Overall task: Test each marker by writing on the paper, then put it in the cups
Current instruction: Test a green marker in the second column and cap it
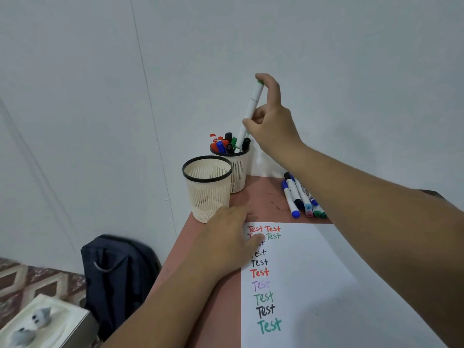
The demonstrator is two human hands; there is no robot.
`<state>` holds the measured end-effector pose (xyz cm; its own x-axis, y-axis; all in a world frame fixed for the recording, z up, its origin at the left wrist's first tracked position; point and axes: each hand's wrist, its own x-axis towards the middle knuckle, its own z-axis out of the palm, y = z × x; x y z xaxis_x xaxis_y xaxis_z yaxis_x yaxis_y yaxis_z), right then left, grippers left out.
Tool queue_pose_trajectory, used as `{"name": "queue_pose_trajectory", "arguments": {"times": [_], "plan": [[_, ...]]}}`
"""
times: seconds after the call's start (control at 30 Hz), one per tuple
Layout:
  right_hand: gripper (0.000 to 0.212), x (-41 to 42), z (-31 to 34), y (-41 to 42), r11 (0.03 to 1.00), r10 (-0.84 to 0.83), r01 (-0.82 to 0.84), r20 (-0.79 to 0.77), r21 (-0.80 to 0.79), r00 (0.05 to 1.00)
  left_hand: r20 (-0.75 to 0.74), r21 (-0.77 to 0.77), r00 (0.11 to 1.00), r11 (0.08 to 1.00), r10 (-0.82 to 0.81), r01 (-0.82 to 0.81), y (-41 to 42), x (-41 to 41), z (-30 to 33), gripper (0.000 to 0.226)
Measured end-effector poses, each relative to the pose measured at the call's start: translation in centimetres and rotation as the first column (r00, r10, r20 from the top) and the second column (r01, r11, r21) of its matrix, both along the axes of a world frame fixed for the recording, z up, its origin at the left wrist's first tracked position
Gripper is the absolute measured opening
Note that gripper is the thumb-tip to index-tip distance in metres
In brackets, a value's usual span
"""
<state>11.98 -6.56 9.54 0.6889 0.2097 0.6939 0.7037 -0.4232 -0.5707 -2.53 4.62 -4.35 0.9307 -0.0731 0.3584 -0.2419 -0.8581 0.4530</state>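
While the left hand (226, 237) lay flat on the paper (301, 285), the right hand (271, 121) pinched a green-capped marker (251, 109). Its lower end stood in the far mesh cup (238, 172).

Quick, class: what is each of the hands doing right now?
Left hand: open, resting flat on the white sheet of paper.
Right hand: gripping a white marker with green cap, its lower end in the far cream mesh cup.

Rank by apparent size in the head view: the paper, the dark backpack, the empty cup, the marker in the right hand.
1. paper
2. dark backpack
3. empty cup
4. marker
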Motion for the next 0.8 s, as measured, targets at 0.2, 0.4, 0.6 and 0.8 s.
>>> {"name": "queue_pose_trajectory", "arguments": {"times": [0.2,0.4,0.6,0.8], "plan": [[0.073,1.2,-2.3,0.3,0.988,0.022,-0.027,-0.032,-0.153,0.999,0.000,-0.015,1.000,1.000,-0.007,0.007,0.0,0.0,0.1,0.040],[0.037,2.6,-5.1,-0.3,0.939,-0.052,0.089,0.120,-0.333,0.991,0.002,-0.010,1.000,1.000,-0.022,0.022,0.0,0.1,0.1,0.028],[0.042,1.3,-5.0,-4.3,0.935,-0.040,0.050,0.038,-0.351,0.999,-0.014,-0.014,1.000,1.000,-0.024,0.024,0.1,0.2,0.0,0.029],[0.020,0.3,-4.9,-9.5,0.546,-0.178,-0.138,-0.275,-0.826,0.945,-0.013,0.012,1.000,1.000,-0.009,0.009,0.1,0.3,-0.1,0.040]]}}
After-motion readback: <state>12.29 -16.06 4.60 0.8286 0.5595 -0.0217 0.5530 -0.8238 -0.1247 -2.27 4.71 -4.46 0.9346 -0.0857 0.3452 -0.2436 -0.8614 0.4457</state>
